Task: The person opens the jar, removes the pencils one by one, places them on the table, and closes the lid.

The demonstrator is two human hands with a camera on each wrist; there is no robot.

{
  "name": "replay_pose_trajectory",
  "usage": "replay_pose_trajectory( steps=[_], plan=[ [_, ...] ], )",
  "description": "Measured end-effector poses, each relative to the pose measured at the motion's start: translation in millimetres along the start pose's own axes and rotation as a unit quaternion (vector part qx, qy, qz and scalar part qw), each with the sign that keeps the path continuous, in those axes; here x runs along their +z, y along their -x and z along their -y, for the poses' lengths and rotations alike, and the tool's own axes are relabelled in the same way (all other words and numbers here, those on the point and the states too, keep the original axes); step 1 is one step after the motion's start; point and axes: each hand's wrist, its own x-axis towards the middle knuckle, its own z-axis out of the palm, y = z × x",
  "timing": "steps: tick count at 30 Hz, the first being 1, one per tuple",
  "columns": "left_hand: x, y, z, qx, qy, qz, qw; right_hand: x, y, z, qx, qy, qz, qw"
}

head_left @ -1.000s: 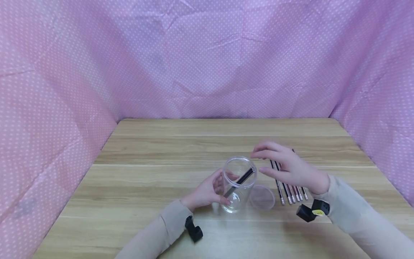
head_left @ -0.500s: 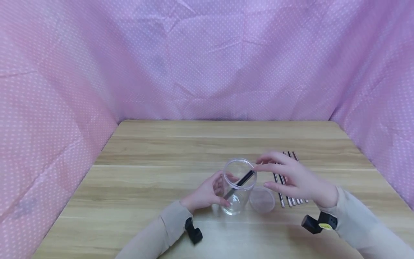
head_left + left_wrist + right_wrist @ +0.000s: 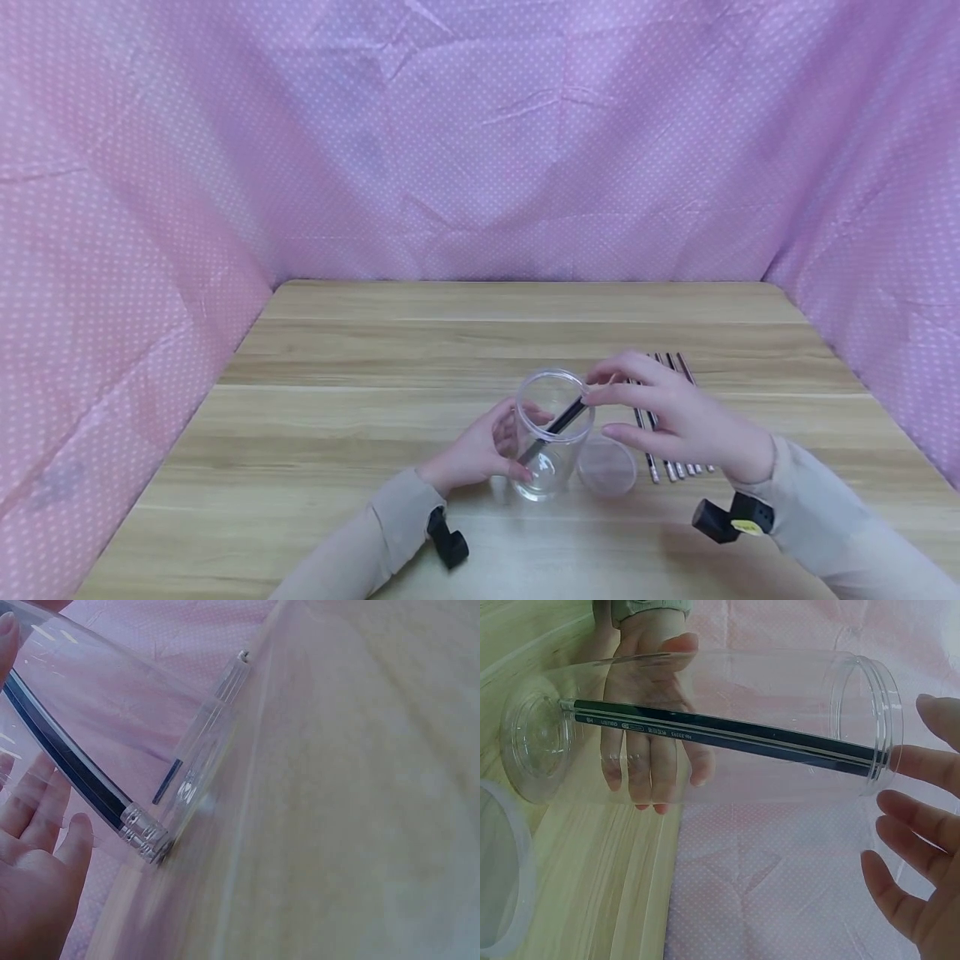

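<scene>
A clear plastic jar stands on the table with dark pencils leaning inside it. In the right wrist view the two pencils slant from the jar's base to its rim, eraser ends down. My left hand grips the jar's side, its fingers behind the wall and thumb in front. Beside the rim, my right hand has its fingers extended, an index fingertip at the rim by the pencils' upper ends. The left wrist view shows the metal eraser ends at the jar's bottom.
A round translucent lid lies just right of the jar. Several pencils lie side by side farther right, partly under my right hand. Pink dotted cloth hangs behind and beside the wooden table.
My right hand has come down and closer to the jar's rim, its fingertips now at the pencils' upper ends. My left hand's hold looks the same.
</scene>
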Motion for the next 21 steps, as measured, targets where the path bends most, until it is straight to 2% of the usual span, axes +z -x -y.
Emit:
replay_pose_trajectory(
  steps=[4, 11, 17, 21],
  plan=[
    [0.3, -0.6, 1.2, 0.001, -0.004, -0.001, 1.0, 1.1, -3.0, 2.3, -0.001, -0.004, -0.008, 1.0],
    [-0.3, 0.6, 3.4, -0.01, -0.031, -0.014, 0.9994, 9.5, -14.3, 5.2, -0.031, -0.021, -0.023, 0.999],
    [0.0, 0.6, 2.6, -0.001, -0.023, -0.005, 0.9997, 15.3, -19.3, 8.5, -0.028, -0.03, -0.009, 0.9991],
    [0.6, 0.4, 2.4, -0.007, -0.024, -0.006, 0.9997, 17.2, -20.8, 9.0, -0.027, -0.036, -0.006, 0.9989]
  ],
)
